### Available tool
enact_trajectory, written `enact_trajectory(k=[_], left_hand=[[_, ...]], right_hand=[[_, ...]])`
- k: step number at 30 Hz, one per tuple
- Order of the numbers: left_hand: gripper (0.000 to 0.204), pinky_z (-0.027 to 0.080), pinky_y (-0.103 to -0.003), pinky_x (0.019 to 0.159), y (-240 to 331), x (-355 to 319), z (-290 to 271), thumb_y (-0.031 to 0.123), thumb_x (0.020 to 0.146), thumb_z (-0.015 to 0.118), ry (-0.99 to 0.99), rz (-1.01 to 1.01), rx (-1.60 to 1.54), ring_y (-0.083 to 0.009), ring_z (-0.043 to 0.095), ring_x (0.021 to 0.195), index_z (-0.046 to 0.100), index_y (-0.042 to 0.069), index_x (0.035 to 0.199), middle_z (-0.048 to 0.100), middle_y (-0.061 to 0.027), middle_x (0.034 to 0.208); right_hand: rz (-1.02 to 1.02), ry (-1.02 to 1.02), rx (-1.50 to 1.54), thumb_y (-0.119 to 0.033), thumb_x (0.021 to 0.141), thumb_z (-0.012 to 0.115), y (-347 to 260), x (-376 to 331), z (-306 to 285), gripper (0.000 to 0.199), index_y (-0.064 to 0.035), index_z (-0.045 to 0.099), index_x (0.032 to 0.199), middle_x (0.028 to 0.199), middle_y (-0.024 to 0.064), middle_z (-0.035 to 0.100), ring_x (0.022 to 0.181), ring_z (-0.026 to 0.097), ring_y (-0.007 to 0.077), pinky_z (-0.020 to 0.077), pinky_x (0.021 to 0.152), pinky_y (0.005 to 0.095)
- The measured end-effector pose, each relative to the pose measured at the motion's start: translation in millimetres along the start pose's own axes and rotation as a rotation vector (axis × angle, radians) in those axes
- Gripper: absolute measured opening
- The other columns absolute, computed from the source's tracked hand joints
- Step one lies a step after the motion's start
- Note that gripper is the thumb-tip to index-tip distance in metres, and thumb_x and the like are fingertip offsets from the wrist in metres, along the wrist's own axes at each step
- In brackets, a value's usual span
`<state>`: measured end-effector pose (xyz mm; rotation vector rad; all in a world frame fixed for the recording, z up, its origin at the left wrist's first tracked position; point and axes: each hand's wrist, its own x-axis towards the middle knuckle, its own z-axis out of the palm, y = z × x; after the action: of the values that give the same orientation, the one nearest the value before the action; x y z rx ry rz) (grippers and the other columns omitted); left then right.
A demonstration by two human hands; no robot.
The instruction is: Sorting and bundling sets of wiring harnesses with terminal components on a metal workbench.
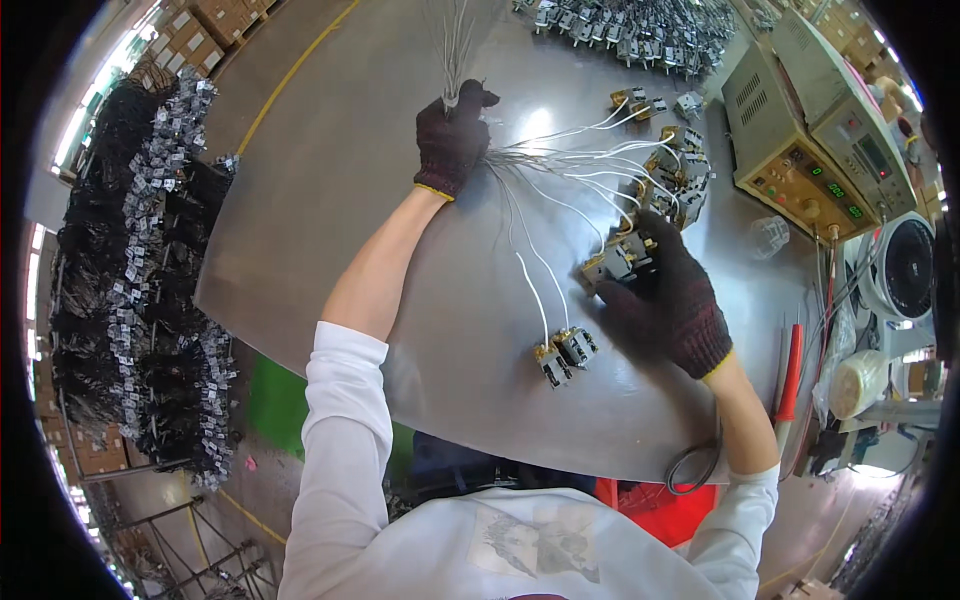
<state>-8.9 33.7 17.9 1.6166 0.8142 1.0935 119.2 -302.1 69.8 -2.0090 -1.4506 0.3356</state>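
Grey metal counter [400,300]: a wide sheet-steel top, bare in the middle, with the work spread across its far and right parts.
Left hand [452,140]: in a dark knit glove, reached far forward, its fingers closed tight round a bundle of thin wires [455,40] where they gather into one bunch; the free ends stand up past the fist.
Wires: from the fist, white and silvery leads [560,150] fan out to the right and toward the person, each ending in a small part.
Right hand [665,300]: also gloved, resting on the counter near the right edge, its fingers curled over one small switch-like part [615,262] with brass and dark faces; the grip looks closed on it, though the fingertips are partly hidden.
Other parts on leads: a cluster [675,170] lies just beyond the right hand, and a pair [565,352] lies nearer the person, apart from both hands.
Step in hand: by the look of it, sorting or checking the parts one at a time while the bunch is kept gathered.
Next move: it would call for keeping the bunch held firm and handling the one part without dragging its thin lead across the others, which lie close and could tangle.
Surroundings: a beige test box [800,165] with green digits stands at the right, more parts are heaped at the far edge [640,30], and a dark rack [150,270] hung with similar pieces stands at the left.
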Motion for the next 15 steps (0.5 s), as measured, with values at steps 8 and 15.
enact_trajectory(k=[8, 15], left_hand=[[0.035, 0.048, -0.035, 0.053, 19.5, -7.3, 10.7, 0.033, 0.101, 0.067, 0.065, -0.141, -0.152, -0.0142, 0.061, 0.052, 0.081, 0.002, 0.091, 0.069, -0.0059, 0.067], [0.036, 0.047, -0.034, 0.054, -1.8, 4.8, 6.0, 0.034, 0.102, 0.069, 0.084, -0.003, -0.142, -0.0141, 0.059, 0.052, 0.081, 0.003, 0.089, 0.068, -0.0040, 0.064]], right_hand=[[-0.156, 0.077, -0.066, -0.026, 0.081, 0.089, -29.6, 1.7, 10.2, 0.065, -0.0034, 0.062, 0.135, 0.119, 0.0188, 0.070, 0.098, 0.072, 0.0411, 0.0593, 0.083, 0.0485], [-0.451, -0.148, -0.634, -0.028, 0.084, 0.084, -52.1, -24.9, 4.7, 0.061, -0.0112, 0.065, 0.140, 0.126, 0.0132, 0.071, 0.109, 0.071, 0.0312, 0.0573, 0.082, 0.0428]])
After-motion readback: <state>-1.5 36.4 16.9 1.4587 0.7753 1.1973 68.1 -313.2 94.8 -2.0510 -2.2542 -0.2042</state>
